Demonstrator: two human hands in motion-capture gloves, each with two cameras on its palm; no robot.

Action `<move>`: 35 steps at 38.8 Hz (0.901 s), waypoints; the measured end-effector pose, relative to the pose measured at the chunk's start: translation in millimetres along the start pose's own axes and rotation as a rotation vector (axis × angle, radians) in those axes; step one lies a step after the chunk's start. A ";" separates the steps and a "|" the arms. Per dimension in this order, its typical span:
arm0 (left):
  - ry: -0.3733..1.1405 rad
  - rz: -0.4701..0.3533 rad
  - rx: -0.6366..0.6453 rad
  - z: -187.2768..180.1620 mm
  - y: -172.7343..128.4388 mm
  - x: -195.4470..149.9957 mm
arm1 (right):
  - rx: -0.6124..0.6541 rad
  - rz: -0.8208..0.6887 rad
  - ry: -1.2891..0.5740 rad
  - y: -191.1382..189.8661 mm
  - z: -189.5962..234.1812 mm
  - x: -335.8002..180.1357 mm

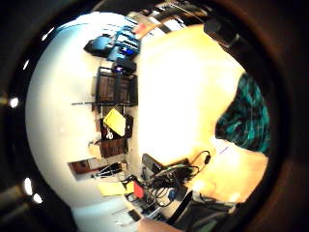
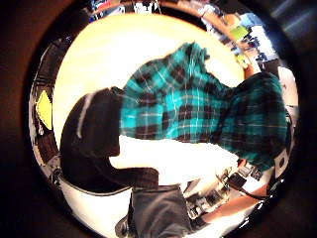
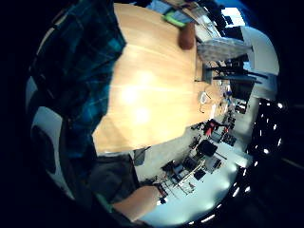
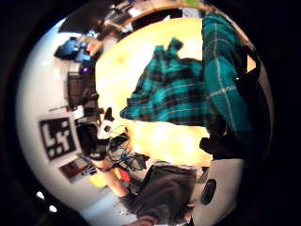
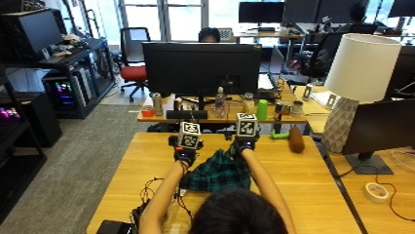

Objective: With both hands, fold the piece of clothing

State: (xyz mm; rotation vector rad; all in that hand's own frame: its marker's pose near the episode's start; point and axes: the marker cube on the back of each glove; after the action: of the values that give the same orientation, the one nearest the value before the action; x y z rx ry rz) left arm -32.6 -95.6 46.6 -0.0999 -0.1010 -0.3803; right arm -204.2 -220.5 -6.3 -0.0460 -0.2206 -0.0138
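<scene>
Near edge of the green plaid garment (image 5: pixel 218 174) behind the person's head (image 5: pixel 235 213).

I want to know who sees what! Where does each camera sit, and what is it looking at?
Outside view: above and behind the person's head, facing the wooden table; shows both forearms, left hand, right hand, green plaid clothing.
Left thumb side: on the left palm, close on the clothing.
Left little finger side: left palm, mostly table and room.
Right thumb side: right palm, facing clothing and the other hand.
Right little finger side: right palm, clothing edge and table.
All share the clothing.
</scene>
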 end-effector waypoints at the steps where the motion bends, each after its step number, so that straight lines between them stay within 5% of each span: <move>1: -0.008 -0.004 0.019 0.9 -5.8 -0.8 | -0.029 -0.005 0.025 -0.5 8.2 -10.1; 5: -0.006 -0.057 0.138 9.3 -43.2 -13.5 | -0.187 -0.005 0.058 33.4 23.9 -63.6; 14: 0.017 -0.203 0.268 -1.3 -31.3 -89.3 | -0.379 -0.155 -0.026 57.8 104.5 -196.2; 20: 0.076 -0.221 0.256 7.5 -33.2 -111.8 | -0.374 -0.147 -0.181 55.7 135.6 -222.2; 28: 0.095 -0.205 0.267 -1.1 -16.5 -110.4 | -0.246 -0.132 -0.495 55.0 52.1 -199.4; 35: 0.061 -0.199 0.285 -12.5 -21.6 -101.7 | 0.070 -0.252 -0.527 19.3 -43.5 -146.9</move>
State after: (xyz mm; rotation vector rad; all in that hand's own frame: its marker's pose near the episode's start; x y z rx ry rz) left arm -133.7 -79.9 24.0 0.2046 -0.1044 -0.5632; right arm -337.6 -202.0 -81.8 0.0502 -0.7529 -0.2471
